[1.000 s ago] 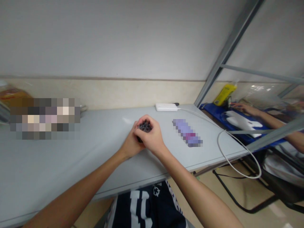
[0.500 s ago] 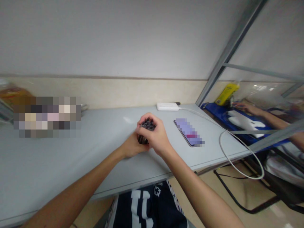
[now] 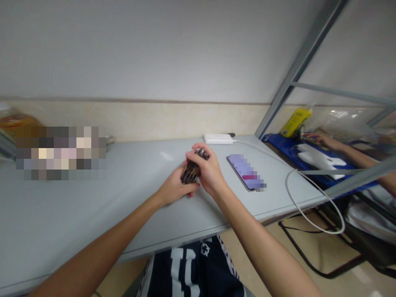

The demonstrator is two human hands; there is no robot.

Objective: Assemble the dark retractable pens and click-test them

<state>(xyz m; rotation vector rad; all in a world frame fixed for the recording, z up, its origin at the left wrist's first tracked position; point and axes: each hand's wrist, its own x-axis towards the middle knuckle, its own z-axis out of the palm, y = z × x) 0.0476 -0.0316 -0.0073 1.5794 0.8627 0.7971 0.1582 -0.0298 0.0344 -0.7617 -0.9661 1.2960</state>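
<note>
Between my two hands is a dark, knobbly bundle (image 3: 190,171) with brownish striped sides and shiny, bumpy spots at its upper end; its exact kind is unclear. It leans to the right, just above the desk. My left hand (image 3: 175,188) grips its lower left side, with the thumb across the near end. My right hand (image 3: 210,170) wraps round the upper right part, fingers curled over the top. Both hands cover much of the bundle. To their right a phone (image 3: 246,173) lies flat, its screen lit and blurred out.
A white power bank or adapter (image 3: 218,139) stands near the wall on the grey desk (image 3: 93,210), its white cable (image 3: 289,181) looping off the right edge. Blurred-out items (image 3: 62,152) lie at the left. Beyond a metal frame (image 3: 278,105), another person's arm (image 3: 349,150) rests over a blue surface.
The bundle has tipped from nearly upright to a rightward lean, showing more of its striped side. My right hand has shifted slightly right and up; my left thumb now shows in front.
</note>
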